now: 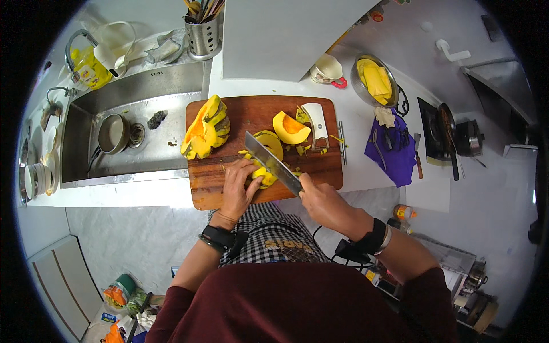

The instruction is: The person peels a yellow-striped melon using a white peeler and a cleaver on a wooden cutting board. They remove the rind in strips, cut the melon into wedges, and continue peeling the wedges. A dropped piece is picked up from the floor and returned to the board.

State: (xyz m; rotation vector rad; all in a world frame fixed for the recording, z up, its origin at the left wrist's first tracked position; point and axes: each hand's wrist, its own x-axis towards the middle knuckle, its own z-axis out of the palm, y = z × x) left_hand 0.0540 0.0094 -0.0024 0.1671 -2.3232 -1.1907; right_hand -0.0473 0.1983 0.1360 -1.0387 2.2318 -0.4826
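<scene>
My right hand (319, 201) grips a cleaver (274, 165), its blade slanting up and left over yellow squash pieces. My left hand (238, 184) rests on a lumpy squash piece (266, 176) near the front of the wooden cutting board (214, 184). Another yellow piece (271, 143) lies partly behind the blade. Farther right on the board sit a squash wedge with orange flesh (291, 128), peel scraps (302, 150) and a white-handled peeler (316, 124). A large ridged squash piece with green-grey rind (209, 128) stands at the board's left end.
Left of the board is a steel sink (141, 165) with a small pan (113, 133). Behind right stand a cup (327, 68) and a metal bowl of peeled squash (377, 83). A purple cloth (388, 150), a small knife (418, 158) and a frying pan (448, 128) are farther right.
</scene>
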